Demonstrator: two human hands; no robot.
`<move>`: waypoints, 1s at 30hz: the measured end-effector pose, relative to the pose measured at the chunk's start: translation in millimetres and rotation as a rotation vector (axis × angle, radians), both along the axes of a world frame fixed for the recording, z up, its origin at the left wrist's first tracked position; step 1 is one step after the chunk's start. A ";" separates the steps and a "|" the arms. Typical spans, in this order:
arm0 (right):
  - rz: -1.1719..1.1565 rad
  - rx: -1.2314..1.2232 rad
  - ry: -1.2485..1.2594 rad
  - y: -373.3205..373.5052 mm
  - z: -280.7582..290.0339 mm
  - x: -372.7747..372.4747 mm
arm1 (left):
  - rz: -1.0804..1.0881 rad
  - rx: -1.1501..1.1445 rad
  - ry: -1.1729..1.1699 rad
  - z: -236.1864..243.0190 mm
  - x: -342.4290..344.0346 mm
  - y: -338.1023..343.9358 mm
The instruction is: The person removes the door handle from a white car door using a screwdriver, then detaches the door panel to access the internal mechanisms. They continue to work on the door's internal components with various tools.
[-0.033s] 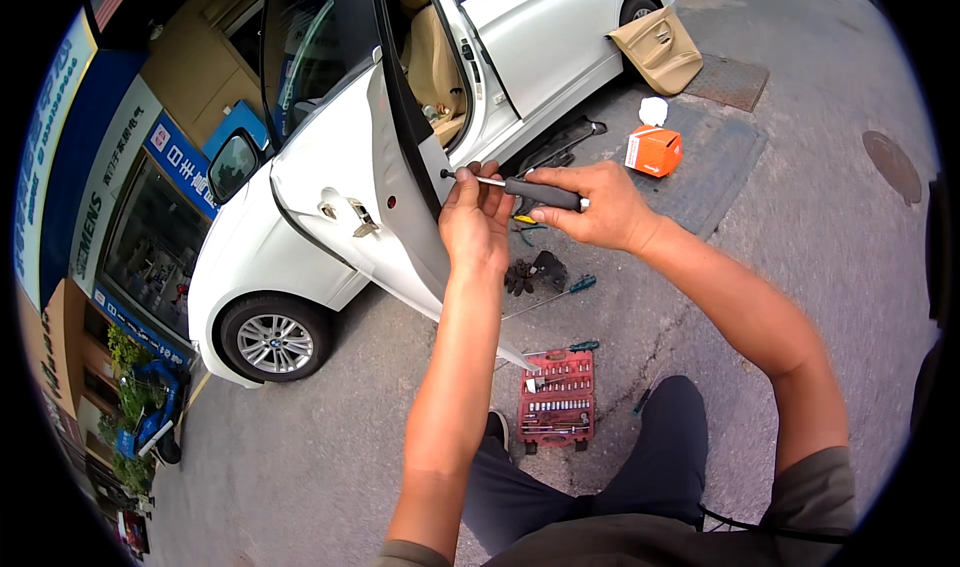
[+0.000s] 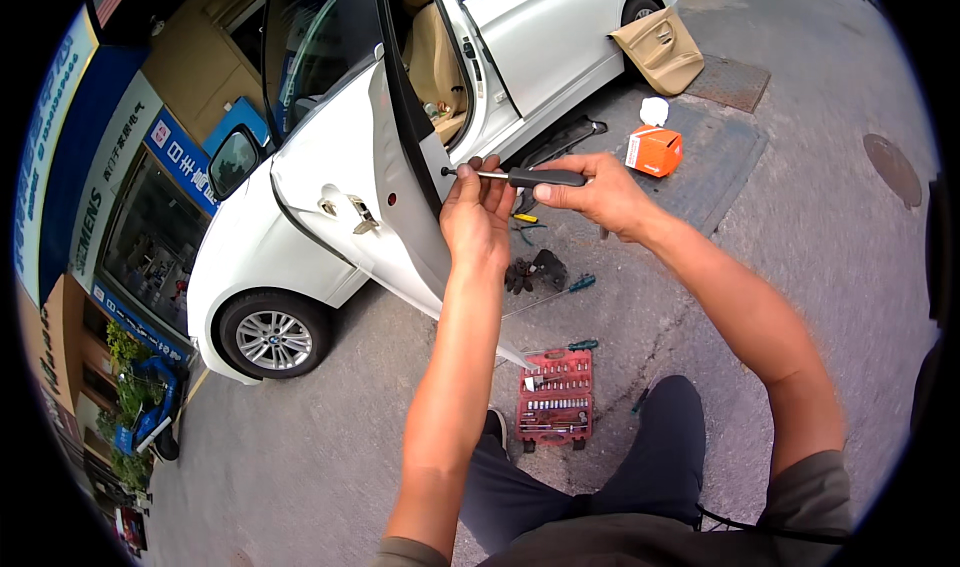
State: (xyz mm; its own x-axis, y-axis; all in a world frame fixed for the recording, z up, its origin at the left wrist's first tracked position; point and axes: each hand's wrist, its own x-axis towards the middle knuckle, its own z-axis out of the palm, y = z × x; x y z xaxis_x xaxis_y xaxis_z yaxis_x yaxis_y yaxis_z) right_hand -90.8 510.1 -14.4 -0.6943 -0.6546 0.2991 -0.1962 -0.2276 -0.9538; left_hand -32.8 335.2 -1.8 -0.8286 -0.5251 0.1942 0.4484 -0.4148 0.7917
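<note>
On the pavement (image 2: 330,457): grey asphalt is spreading around the person's feet, and shopfronts (image 2: 150,232) are lining the left side.
White car (image 2: 540,37): it is standing with its front door (image 2: 340,152) hanging open, the edge blocking straight ahead of the hands.
Tools on the ground: I am seeing a red socket case (image 2: 553,439) lying open and a green-handled screwdriver (image 2: 582,283) resting beyond it.
Farther right: an orange box (image 2: 655,154) is sitting near a beige door panel (image 2: 660,55), which is leaning by the rear wheel.
Grey-handled screwdriver (image 2: 545,178): the left hand (image 2: 474,217) is pinching its shaft beside the door edge; the right hand (image 2: 605,199) is gripping its handle.
Change: the handle is lying more level than before, its pale end cap now hiding.
</note>
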 end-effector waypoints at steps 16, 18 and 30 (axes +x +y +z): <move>0.173 -0.088 -0.557 -2.3 3.6 -9.1 | 0.033 0.036 0.000 3.2 -4.4 -0.6; -0.104 -0.138 0.285 -5.3 -11.0 -19.4 | 0.035 0.030 -0.010 1.4 -7.8 5.3; -0.316 -0.155 0.500 -11.5 -15.9 -14.9 | 0.054 0.038 -0.052 0.6 -6.5 0.2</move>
